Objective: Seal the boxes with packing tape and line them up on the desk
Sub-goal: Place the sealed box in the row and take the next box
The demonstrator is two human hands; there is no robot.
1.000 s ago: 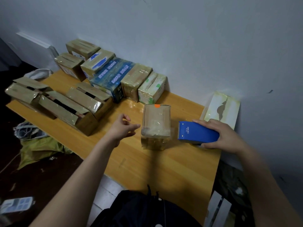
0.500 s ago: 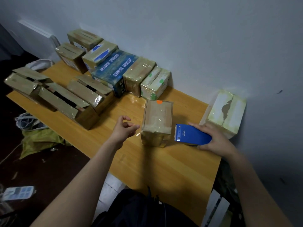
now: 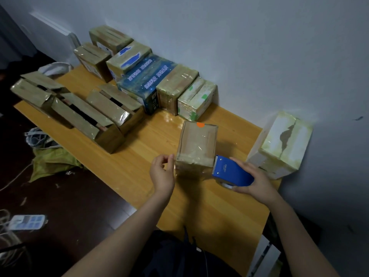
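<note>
A small brown cardboard box [image 3: 196, 145] with an orange dot stands on the wooden desk [image 3: 139, 162], wrapped in clear tape. My right hand [image 3: 253, 181] grips a blue tape dispenser [image 3: 229, 172] against the box's right lower corner. My left hand [image 3: 162, 172] pinches the clear tape end at the box's left lower corner. A row of several taped boxes [image 3: 175, 86] lines the wall behind. Three boxes with open flaps [image 3: 83, 114] sit at the left.
A pale green and white box [image 3: 279, 144] leans on the wall at the desk's right end. Below the desk's left edge lie a green cloth [image 3: 52, 160], cables and a power strip [image 3: 28, 221] on the dark floor. A dark bag [image 3: 179, 254] sits below me.
My left hand closed in to the box's left corner and took hold of the tape. My right hand brought the dispenser down against the box's right lower corner.
</note>
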